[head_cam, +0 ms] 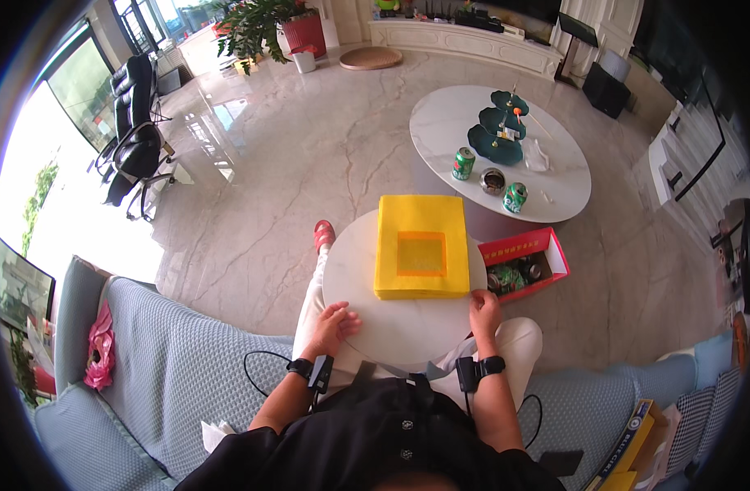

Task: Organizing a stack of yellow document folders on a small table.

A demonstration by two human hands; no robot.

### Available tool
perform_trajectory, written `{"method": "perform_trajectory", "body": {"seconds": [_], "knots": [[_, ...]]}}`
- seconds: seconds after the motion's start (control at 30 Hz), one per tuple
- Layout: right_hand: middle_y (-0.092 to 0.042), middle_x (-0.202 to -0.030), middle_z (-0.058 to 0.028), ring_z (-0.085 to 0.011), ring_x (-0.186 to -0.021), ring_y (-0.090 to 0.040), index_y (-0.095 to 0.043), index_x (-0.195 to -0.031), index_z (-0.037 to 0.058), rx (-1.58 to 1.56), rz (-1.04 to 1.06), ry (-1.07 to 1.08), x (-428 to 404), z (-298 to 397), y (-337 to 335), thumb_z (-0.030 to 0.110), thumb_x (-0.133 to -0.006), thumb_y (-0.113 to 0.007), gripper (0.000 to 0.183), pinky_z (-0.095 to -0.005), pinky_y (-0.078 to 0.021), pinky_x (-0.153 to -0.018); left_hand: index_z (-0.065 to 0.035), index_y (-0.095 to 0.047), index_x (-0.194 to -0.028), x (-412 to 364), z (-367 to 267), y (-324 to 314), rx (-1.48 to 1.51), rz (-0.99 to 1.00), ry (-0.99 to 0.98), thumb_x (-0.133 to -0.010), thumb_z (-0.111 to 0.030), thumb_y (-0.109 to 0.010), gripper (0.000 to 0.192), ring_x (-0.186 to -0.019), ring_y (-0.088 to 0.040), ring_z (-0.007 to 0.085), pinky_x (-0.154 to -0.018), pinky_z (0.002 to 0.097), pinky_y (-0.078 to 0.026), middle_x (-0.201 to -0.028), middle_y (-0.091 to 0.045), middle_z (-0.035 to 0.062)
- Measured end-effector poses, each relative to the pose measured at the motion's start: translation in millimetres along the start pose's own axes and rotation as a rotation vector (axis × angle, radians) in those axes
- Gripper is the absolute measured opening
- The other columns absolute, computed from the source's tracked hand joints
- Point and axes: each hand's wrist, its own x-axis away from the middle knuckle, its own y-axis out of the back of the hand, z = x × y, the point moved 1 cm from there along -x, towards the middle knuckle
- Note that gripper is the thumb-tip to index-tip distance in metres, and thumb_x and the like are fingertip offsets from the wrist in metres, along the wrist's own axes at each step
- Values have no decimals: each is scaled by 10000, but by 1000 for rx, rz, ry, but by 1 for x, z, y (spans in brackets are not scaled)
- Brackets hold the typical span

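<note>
A stack of yellow sheets, perhaps paper or felt, lies on a small round white marble-look table before me. The top sheet has an orange-edged square in its middle. My left hand rests at the near left rim of the table, palm partly turned up, fingers apart, with nothing in it. My right hand is at the right rim, just below the lower right corner of the stack, with its fingers curled. Whether its fingertips pinch anything is not clear.
Right of the small table stands a red open box with cans inside. Beyond it, a larger oval table holds green cans, a round metal pot and a tiered dark green tray. A blue-covered sofa surrounds me.
</note>
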Motion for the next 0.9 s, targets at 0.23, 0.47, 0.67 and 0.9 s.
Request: {"method": "perform_trajectory", "body": {"seconds": [0.23, 0.47, 0.67, 0.9], "knots": [[-614, -828, -88, -273, -757, -614, -648, -850, 85, 6, -7, 19, 1, 1, 0, 89, -753, -610, 105, -362, -488, -666, -87, -454, -1134, 1, -1, -1, -11, -2, 1, -946, -147, -467, 198, -790, -650, 208, -658, 307, -544, -872, -615, 73], [-616, -829, -83, -269, -763, -621, -647, -845, 91, 32, -7, 40, 1, 5, 1, 90, -757, -616, 93, -361, -494, -666, -85, -448, -1146, 2, -2, -2, -21, -7, -3, -951, -153, -458, 207, -799, -650, 210, -663, 308, -546, -883, -613, 76], [-617, -831, -83, -269, -760, -621, -647, -847, 92, 29, -1, 39, 1, 6, 1, 89, -760, -610, 94, -362, -496, -668, -79, -444, -1148, 2, -1, -1, -14, 5, -10, -952, -153, -458, 209, -804, -649, 214, -672, 315, -548, -885, -612, 80], [-612, -834, -88, -273, -753, -616, -648, -848, 96, 33, 21, 41, 1, 6, 1, 89, -759, -608, 97, -363, -494, -666, -74, -443, -1159, 1, 0, 1, -16, -10, -17, -951, -156, -463, 225, -802, -647, 213, -668, 308, -545, -885, -612, 82]]}}
